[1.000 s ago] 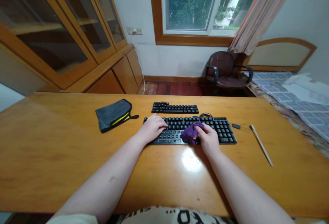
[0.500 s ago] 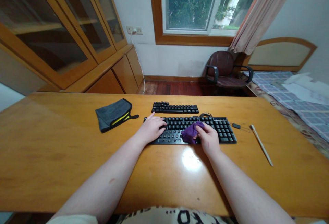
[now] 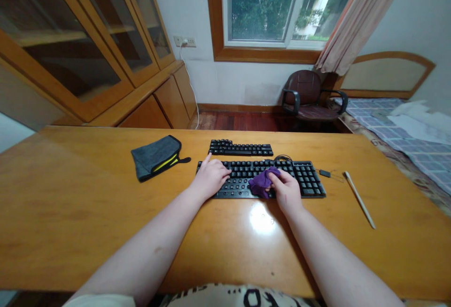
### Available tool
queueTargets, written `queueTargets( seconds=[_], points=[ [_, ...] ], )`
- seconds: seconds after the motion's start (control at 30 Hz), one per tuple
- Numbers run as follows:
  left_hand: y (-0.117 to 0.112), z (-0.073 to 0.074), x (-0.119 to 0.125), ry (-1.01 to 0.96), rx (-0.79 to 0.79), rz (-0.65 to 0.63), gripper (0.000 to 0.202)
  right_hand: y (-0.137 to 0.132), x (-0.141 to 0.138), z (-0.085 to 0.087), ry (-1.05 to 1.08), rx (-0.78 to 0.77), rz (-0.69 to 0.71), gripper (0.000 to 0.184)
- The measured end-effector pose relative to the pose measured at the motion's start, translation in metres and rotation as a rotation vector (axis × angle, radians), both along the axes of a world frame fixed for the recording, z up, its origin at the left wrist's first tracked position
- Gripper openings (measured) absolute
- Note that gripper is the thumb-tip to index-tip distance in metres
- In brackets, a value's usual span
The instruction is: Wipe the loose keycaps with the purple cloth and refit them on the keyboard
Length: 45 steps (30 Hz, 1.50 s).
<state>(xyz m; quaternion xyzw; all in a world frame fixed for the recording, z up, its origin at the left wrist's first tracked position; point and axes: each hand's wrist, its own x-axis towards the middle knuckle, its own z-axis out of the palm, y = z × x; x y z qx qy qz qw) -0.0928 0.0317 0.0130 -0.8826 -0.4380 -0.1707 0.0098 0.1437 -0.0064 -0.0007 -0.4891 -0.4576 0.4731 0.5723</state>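
A black keyboard (image 3: pixel 243 174) lies on the desk before me; its lower left rows show bare switch posts without keycaps. Across its left end rests my left hand (image 3: pixel 212 176), palm down, fingers apart, one finger pointing away from me and another reaching over the keys. My right hand (image 3: pixel 287 189) pinches a crumpled purple cloth (image 3: pixel 260 182) against the lower middle of the keyboard. Loose black keycaps (image 3: pixel 241 149) stand in rows just behind the keyboard.
Left lies a folded grey cloth (image 3: pixel 155 156) with yellow inside. A small black-ended wire tool (image 3: pixel 324 173) and a pale stick (image 3: pixel 360 200) lie right of the keyboard. A coiled cable (image 3: pixel 283 158) sits behind it. Beyond the desk (image 3: pixel 88 213) stands a chair (image 3: pixel 306 90).
My left hand has shifted slightly to the right over the keyboard's left end. The right hand and purple cloth stay nearly where they were.
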Motion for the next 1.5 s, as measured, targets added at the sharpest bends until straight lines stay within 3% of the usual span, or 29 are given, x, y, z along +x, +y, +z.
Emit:
queueTargets(
  seconds=[0.47, 0.8, 1.0, 1.27, 1.4, 1.5],
  points=[
    [0.000, 0.000, -0.001, -0.038, 0.003, 0.002, 0.016, 0.000, 0.000, -0.001, 0.034, -0.002, 0.007, 0.016],
    [-0.005, -0.001, 0.006, -0.022, -0.018, 0.094, 0.013, 0.001, -0.001, -0.001, 0.018, -0.014, -0.004, 0.016],
    [-0.009, 0.006, 0.011, 0.002, -0.012, 0.114, 0.015, 0.000, -0.001, -0.003, 0.004, -0.025, -0.007, 0.019],
    [-0.016, 0.017, 0.013, 0.111, -0.135, 0.111, 0.020, -0.001, -0.002, 0.000, 0.004, -0.045, -0.013, 0.019],
    [-0.001, 0.025, 0.011, 0.096, -0.201, 0.075, 0.023, -0.001, -0.002, -0.001, 0.019, -0.054, 0.002, 0.019],
    [0.031, 0.032, 0.005, 0.065, -0.220, 0.130, 0.025, -0.002, -0.003, -0.001, 0.027, -0.056, 0.013, 0.019]
  ],
)
